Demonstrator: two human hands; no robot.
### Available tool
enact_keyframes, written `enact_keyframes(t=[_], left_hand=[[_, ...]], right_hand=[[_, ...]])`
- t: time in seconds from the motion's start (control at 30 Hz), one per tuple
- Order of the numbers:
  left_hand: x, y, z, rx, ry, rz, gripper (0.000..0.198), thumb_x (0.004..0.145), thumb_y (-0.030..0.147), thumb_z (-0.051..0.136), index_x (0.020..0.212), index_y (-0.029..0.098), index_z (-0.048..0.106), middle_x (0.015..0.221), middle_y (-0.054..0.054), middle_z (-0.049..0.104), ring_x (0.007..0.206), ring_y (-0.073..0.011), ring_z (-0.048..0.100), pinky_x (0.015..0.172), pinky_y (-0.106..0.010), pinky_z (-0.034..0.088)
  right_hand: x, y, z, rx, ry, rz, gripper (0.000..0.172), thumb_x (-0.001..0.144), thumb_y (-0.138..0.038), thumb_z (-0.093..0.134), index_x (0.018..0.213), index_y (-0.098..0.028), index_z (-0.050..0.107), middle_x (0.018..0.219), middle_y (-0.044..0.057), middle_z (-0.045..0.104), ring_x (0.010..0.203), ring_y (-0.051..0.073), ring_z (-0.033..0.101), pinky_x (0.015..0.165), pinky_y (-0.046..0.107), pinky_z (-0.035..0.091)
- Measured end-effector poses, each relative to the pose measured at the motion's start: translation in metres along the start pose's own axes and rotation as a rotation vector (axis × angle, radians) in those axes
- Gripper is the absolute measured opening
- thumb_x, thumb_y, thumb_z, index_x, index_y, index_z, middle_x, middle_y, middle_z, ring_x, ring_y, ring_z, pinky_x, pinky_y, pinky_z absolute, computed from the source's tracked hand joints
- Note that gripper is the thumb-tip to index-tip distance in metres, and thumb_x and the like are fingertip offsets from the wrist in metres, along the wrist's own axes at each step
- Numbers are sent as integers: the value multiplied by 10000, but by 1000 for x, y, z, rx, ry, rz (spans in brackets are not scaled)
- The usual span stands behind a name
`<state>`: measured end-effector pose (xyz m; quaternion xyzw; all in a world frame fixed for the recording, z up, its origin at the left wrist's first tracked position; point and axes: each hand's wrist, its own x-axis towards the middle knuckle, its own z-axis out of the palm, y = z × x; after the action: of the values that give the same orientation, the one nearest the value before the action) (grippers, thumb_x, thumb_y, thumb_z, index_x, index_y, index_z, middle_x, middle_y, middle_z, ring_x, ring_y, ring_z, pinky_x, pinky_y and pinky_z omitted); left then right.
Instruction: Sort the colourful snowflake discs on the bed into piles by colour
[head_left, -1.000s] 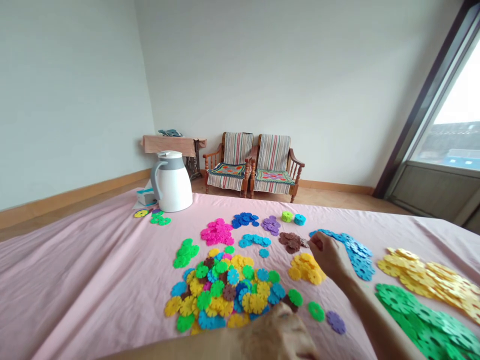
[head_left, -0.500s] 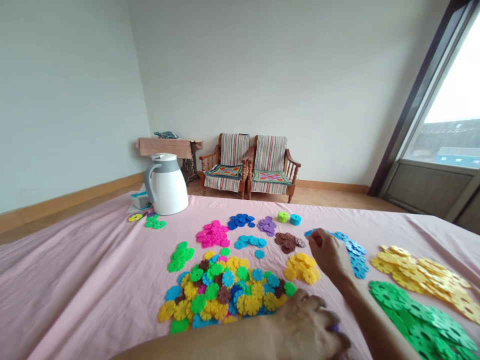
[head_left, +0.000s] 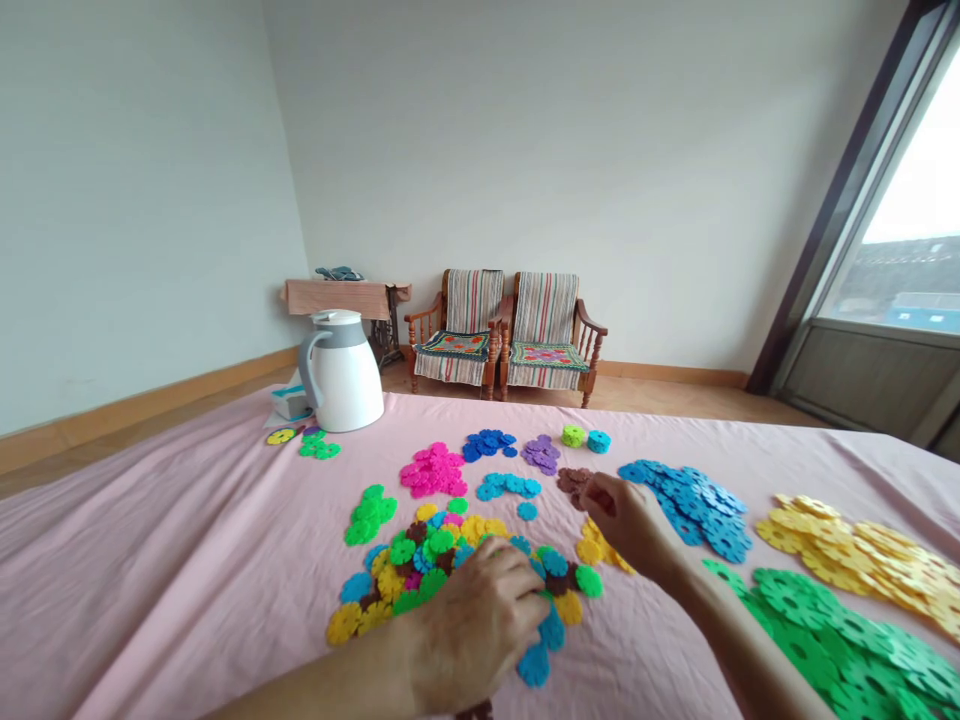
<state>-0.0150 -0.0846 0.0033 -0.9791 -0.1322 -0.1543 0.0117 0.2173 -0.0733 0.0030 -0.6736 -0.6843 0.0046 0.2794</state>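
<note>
The bench [head_left: 210, 520] is the biggest thing, all covered with a pink cloth. Past its far edge stand two wooden chairs [head_left: 454, 340] with stripy covers. A white and grey jug [head_left: 349, 375] stands upright near the far left corner of the bench.

A pile of big green discs [head_left: 832, 640] lies at the right side, toward the near edge. Just behind it are the big yellow discs [head_left: 862, 555], and the big blue discs [head_left: 686, 500] lie farther in from the right edge. A heap of mixed little discs [head_left: 390, 580], in lots of colours, lies in the middle, toward the near edge.

The left hand [head_left: 491, 610] is on top of this heap with its fingers bent down. I can't tell if it holds a disc. The right hand [head_left: 619, 505] is at the brown discs [head_left: 571, 482], its fingers bent in narrow, and I can't tell if there is something in them.

The small pink pile [head_left: 433, 470] is between the heap and the far edge. Near the far edge, right of the middle, stand a lime stack [head_left: 573, 436] and a blue stack [head_left: 599, 441], side by side. One light blue disc [head_left: 527, 511] lies alone behind the heap.
</note>
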Motion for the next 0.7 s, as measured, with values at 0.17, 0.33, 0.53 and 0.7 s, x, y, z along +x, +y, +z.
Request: enact_keyframes(t=[0.17, 0.33, 0.53, 0.7], left_hand=[[-21, -19, -2, -83, 68, -137, 143, 893, 166, 468, 911, 188, 608, 914, -33, 631, 893, -188, 532, 829, -330, 377], [-27, -30, 7, -133, 157, -209, 179, 905, 142, 447, 920, 181, 621, 882, -28, 633, 874, -173, 535, 826, -318, 389], [-27, -32, 7, -135, 168, -193, 204, 909, 154, 432, 912, 184, 634, 849, -36, 636, 857, -177, 544, 813, -326, 393], [-27, -32, 5, -135, 153, -225, 177, 895, 139, 455, 882, 178, 628, 852, -26, 634, 865, -175, 534, 822, -331, 378]], right_hand=[[-13, -17, -8, 100, -368, -95, 67, 703, -225, 529, 720, -202, 590, 700, 5, 621, 641, 133, 553, 550, 217, 364], [-21, -23, -10, 25, -457, -77, 193, 661, -310, 612, 818, -200, 588, 840, 33, 620, 778, 173, 541, 686, 272, 391], [-24, -37, -6, 11, -486, -78, 173, 624, -223, 597, 793, -199, 568, 858, 33, 604, 806, 177, 522, 701, 274, 382], [-26, -43, -4, 70, -484, -112, 130, 654, -198, 550, 783, -203, 565, 835, 21, 602, 797, 163, 523, 698, 263, 384]])
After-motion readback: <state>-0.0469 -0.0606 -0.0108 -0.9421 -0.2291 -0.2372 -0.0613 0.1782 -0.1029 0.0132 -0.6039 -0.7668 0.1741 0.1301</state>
